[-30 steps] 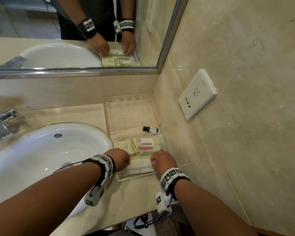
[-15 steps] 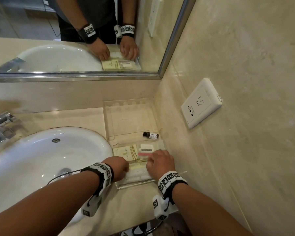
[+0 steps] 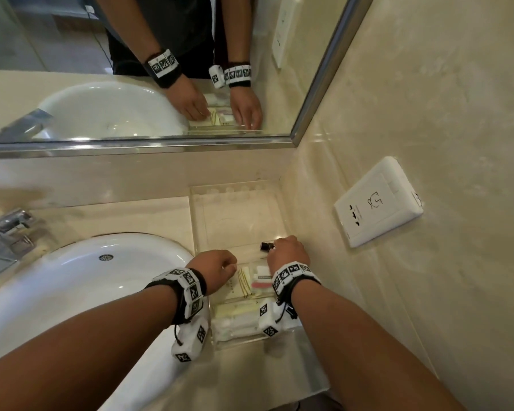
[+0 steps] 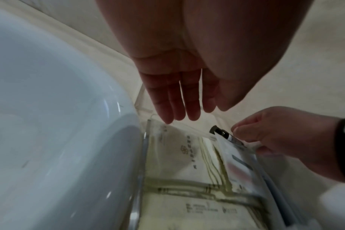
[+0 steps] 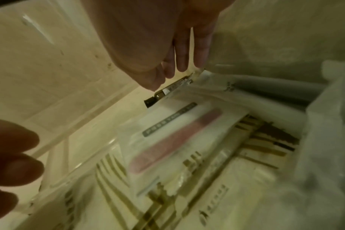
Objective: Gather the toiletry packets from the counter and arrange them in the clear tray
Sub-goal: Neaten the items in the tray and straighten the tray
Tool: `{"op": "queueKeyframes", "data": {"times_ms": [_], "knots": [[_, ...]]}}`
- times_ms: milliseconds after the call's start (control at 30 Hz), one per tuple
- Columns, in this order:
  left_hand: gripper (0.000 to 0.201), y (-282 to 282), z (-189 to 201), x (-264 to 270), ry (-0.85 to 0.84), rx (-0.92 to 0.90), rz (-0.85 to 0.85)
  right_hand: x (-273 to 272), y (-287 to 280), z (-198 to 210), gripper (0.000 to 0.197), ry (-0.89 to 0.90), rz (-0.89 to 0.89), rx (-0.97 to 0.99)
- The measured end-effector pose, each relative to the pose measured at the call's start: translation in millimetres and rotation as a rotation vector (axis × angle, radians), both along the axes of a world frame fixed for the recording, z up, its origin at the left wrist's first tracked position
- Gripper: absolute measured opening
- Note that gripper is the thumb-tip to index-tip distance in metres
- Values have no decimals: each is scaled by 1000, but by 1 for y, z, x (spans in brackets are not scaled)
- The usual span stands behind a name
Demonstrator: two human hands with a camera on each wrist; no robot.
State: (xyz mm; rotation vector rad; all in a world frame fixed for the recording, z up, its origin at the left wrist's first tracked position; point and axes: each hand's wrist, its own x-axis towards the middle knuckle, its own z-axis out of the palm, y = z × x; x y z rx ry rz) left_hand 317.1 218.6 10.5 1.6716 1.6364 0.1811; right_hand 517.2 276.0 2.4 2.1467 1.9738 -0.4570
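Observation:
The clear tray (image 3: pixel 235 191) sits in the counter corner, right of the basin. Its near compartments hold a cream packet with gold lines (image 3: pixel 244 281) (image 4: pixel 179 157), a clear packet with a pink item (image 3: pixel 261 284) (image 5: pixel 177 140) and white packets (image 3: pixel 238 321). A small dark bottle (image 3: pixel 264 246) (image 4: pixel 220 133) (image 5: pixel 158 95) lies just past them. My left hand (image 3: pixel 220 268) (image 4: pixel 179 112) hovers over the cream packet, fingers straight. My right hand (image 3: pixel 288 253) (image 5: pixel 173 73) reaches to the bottle with its thumb tip at it; no grip shows.
A white basin (image 3: pixel 72 292) fills the left, with a chrome tap (image 3: pixel 6 232) behind it. The mirror (image 3: pixel 161 69) spans the back wall. A white wall socket (image 3: pixel 377 203) juts from the right wall, close beside the tray.
My right hand has left the near packets and moved forward to the small bottle. My left hand has shifted forward over the cream packet.

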Motion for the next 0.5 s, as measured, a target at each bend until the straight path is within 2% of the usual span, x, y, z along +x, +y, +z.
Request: {"op": "queueKeyframes", "data": {"times_ms": [267, 500], "knots": [[28, -2, -13, -6, -17, -67, -4, 0, 0, -22, 25, -33, 14, 35], [31, -5, -9, 0, 5, -112, -73, 1, 0, -30, 38, -52, 40, -4]]}}
